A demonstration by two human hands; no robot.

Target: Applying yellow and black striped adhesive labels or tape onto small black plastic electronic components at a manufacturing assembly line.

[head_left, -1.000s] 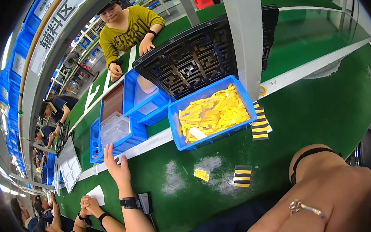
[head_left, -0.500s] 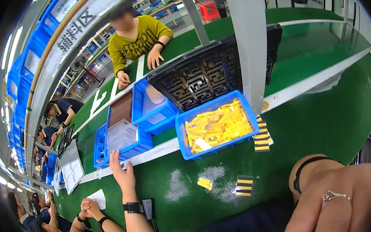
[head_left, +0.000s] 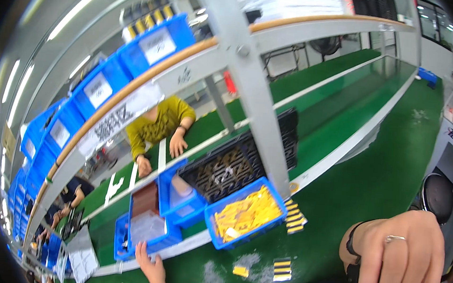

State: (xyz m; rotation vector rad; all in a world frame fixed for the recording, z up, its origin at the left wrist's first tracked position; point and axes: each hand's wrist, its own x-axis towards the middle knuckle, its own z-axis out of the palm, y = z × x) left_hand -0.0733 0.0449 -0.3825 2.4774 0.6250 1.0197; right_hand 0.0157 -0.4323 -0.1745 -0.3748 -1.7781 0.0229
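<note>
Beside the blue bin of yellow parts (head_left: 246, 213), a few small yellow and striped pieces (head_left: 282, 269) lie loose on the green bench (head_left: 372, 179), unsorted. Left hand (head_left: 150, 266) reaches toward the bin, fingers loosely open, empty. Right hand (head_left: 401, 259) hangs nearer, fingers relaxed downward, holding nothing.

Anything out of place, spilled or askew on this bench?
A few small yellow and black-striped pieces lie loose on the green bench, outside the blue bin of yellow parts. The right hand hangs nearby, empty.
</note>
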